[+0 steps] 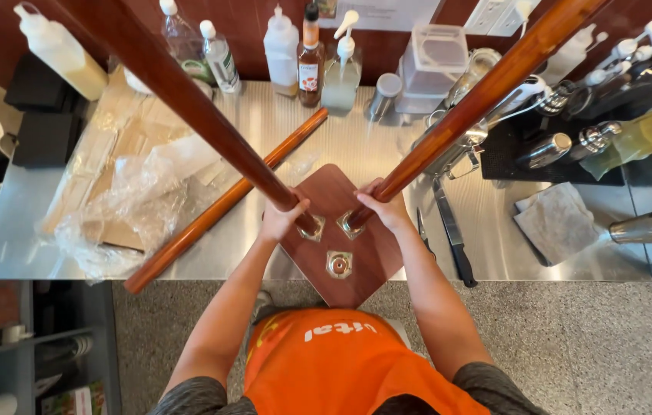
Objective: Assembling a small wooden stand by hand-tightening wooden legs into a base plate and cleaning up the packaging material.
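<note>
A brown wooden board (pixel 341 196) lies corner-on at the steel counter's front edge, with three metal sockets in it. My left hand (pixel 280 219) grips a long reddish wooden pole (pixel 188 100) whose lower end sits in the left socket (pixel 311 228). My right hand (pixel 383 207) grips a second pole (pixel 487 88) seated in the right socket (pixel 352 224). Both poles lean up towards the camera. The front socket (pixel 339 264) stands empty. A third pole (pixel 222 204) lies flat on the counter to the left.
Crumpled clear plastic and cardboard (pixel 122 200) lie at the left. Bottles and pump dispensers (pixel 311 58) line the back wall. Two knives (pixel 449 230) lie right of the board, then a grey cloth (pixel 556 223), metal shakers (pixel 545 150) and a black mat.
</note>
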